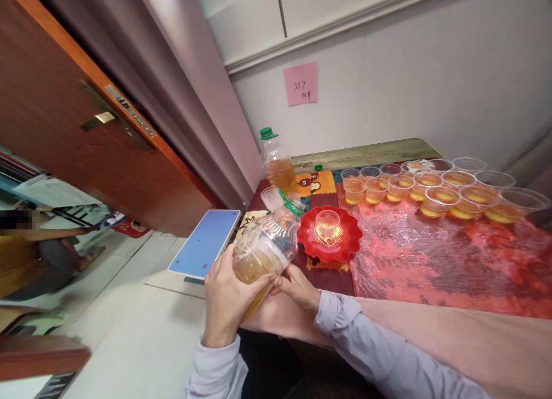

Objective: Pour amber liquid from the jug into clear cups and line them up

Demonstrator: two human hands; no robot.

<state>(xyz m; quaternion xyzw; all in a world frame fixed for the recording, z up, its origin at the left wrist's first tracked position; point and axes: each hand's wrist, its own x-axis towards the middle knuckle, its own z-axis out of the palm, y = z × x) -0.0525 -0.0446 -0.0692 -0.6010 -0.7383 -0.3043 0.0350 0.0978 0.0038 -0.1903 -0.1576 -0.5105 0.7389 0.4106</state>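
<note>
At the near edge of the tabletop, the left hand wraps the base of a tilted oil bottle while the right hand curls under it. Its open neck points toward a clear cup on a red plate. On the wall, a pink note reads "357".

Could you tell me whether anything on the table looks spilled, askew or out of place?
No spill shows. Only the bottle is tilted, held in both hands, its neck toward a small cup; the red plate carries one cup.
</note>
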